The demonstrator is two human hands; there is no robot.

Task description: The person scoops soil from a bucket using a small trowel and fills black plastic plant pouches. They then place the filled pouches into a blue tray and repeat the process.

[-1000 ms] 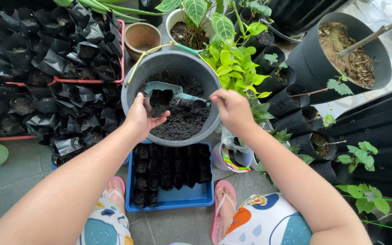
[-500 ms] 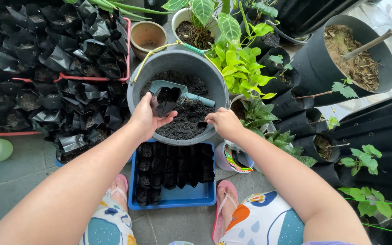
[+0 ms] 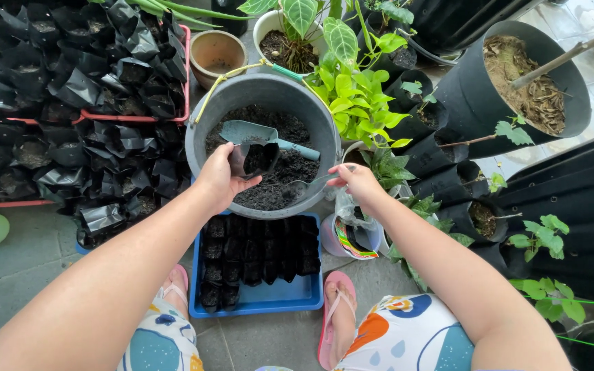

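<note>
My left hand (image 3: 220,180) holds a small black nursery bag (image 3: 254,158) with soil in it, tilted over the dark soil in a grey bucket (image 3: 198,144). A teal trowel (image 3: 250,130) lies on the soil, its handle pointing right, and neither hand touches it. My right hand (image 3: 357,182) is at the bucket's right rim, its fingers pinched on the handle of a thin grey spoon-like tool (image 3: 305,183) that reaches onto the soil.
A blue tray (image 3: 262,299) of filled black bags sits between my pink sandals. Many black bags fill red trays (image 3: 187,75) at the left. Leafy plants (image 3: 352,96), black pots, a terracotta pot (image 3: 216,51) and a large black planter (image 3: 476,89) crowd the back and right.
My right hand has left the trowel's handle and moved down to the bucket's right rim, onto the thin tool. The left hand still holds the bag, now slightly nearer me.
</note>
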